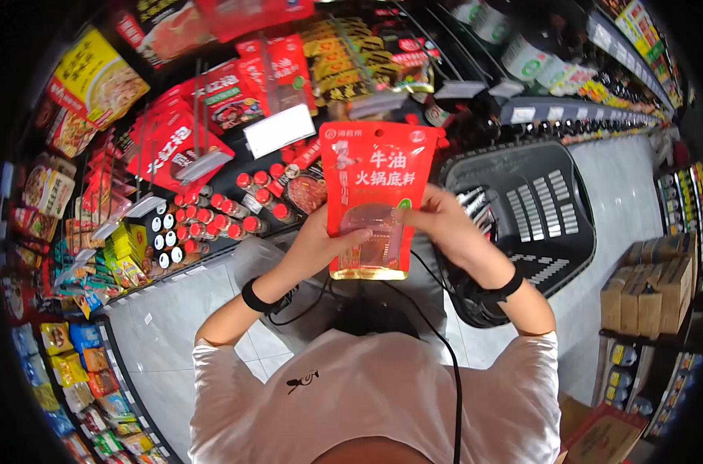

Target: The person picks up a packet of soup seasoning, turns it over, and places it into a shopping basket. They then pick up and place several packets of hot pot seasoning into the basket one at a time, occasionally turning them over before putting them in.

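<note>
A red packet of hotpot soup base is held upright in front of my chest, its printed front facing me. A clear window in its lower half shows brownish contents. My left hand grips the packet's lower left side, thumb across the front. On the other side, my right hand pinches the right edge, also with the thumb on the front. The fingers behind the packet are hidden. Similar red packets hang on the shelf rack beyond it.
A black shopping basket sits to my right. Red-capped jars line the shelf ahead, by a white price tag. Cardboard boxes stand at far right, snack bags at lower left. A black cable hangs down my shirt.
</note>
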A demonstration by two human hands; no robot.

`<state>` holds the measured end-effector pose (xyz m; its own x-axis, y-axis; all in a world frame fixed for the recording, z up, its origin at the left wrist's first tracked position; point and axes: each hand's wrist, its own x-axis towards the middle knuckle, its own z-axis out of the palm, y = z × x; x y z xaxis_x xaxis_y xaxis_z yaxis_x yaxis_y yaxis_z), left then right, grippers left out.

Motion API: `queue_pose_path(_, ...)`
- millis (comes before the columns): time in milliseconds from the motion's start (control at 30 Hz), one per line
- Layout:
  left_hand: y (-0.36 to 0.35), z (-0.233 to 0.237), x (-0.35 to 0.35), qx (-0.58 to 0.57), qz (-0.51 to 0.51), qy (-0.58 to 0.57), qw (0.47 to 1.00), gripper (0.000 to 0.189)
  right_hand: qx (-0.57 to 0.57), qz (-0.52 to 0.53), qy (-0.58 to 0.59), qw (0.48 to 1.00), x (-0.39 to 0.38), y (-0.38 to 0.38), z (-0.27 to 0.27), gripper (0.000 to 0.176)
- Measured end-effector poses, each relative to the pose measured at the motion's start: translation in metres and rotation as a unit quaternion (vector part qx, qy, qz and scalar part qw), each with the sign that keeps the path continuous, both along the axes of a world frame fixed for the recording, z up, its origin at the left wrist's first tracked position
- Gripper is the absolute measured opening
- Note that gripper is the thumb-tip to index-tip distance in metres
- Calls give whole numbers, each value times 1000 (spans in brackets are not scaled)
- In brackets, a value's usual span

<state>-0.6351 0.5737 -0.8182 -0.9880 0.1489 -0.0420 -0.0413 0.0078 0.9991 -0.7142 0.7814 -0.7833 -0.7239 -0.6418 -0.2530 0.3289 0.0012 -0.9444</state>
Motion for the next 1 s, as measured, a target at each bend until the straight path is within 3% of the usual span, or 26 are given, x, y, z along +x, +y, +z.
queue_pose_path(67, 15, 13, -14, -52, -30, 5, 998, 42, -70, -71, 5, 995, -4, 22, 15, 29)
queue_pose_path(133, 35, 27, -29, -94, -52, 19, 994, 43, -53, -90, 49, 993, -10, 51, 35, 31)
queue_pose_path(333, 130, 70, -85, -29, -144, 97, 984, 45, -60, -198, 203, 957, -28, 155, 69, 30)
queue_pose_path(500, 216, 45, -132, -10, -231, 102, 967, 38, 87, -231, 211, 946, -39, 242, 82, 25)
queue_pose_path(600, 251, 33, -159, -178, -332, 58, 924, 36, 260, -143, 193, 935, -54, 276, 60, 22)
queue_pose_path(633, 262, 22, -168, -160, -346, 24, 924, 36, 236, -156, 175, 943, -54, 279, 59, 21)
queue_pose_path(667, 273, 5, -176, -141, -360, -10, 922, 35, 300, -115, 212, 923, -66, 293, 24, 24)
queue_pose_path(800, 294, -26, -189, -176, -362, -152, 903, 41, 307, -28, 104, 946, -94, 325, -70, 26)
queue_pose_path(867, 300, -56, -189, -202, -401, -186, 874, 37, 346, -12, 56, 937, -99, 314, -88, 28)
queue_pose_path(900, 303, -74, -187, -222, -403, -194, 867, 36, 323, 34, 63, 944, -112, 323, -122, 32)
queue_pose_path(1000, 320, -98, -185, -356, -422, -213, 806, 36, 464, 141, 67, 872, -125, 305, -143, 25)
